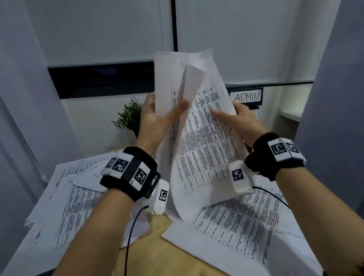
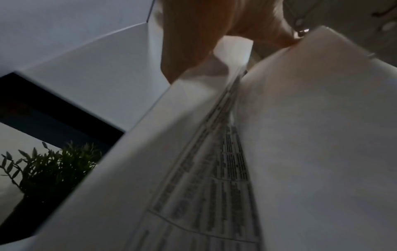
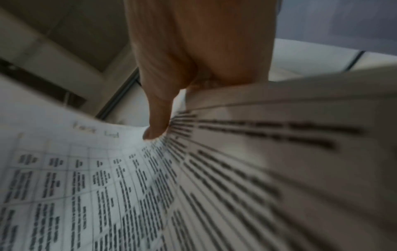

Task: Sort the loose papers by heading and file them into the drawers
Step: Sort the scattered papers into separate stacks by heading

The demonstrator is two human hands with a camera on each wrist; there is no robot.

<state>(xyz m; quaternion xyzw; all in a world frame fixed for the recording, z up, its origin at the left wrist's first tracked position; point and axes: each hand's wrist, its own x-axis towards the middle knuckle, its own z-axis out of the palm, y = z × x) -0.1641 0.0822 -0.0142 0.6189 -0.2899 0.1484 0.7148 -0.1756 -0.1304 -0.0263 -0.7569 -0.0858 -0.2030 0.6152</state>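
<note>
White printed sheets (image 1: 201,140) up off the wooden desk (image 1: 162,256), fanned just in front of the ADMIN label (image 1: 247,97). Left hand (image 1: 155,120) pinching the left edge, thumb across the front leaf; right hand (image 1: 238,117) gripping the right edge, thumb on the print. Heading near the top edge blurred, unreadable. Best now: peel one leaf, keep the rest pinched, read the heading, then drop onto the matching pile (image 1: 245,222) short of that label. Drawers themselves hidden behind the sheets.
</note>
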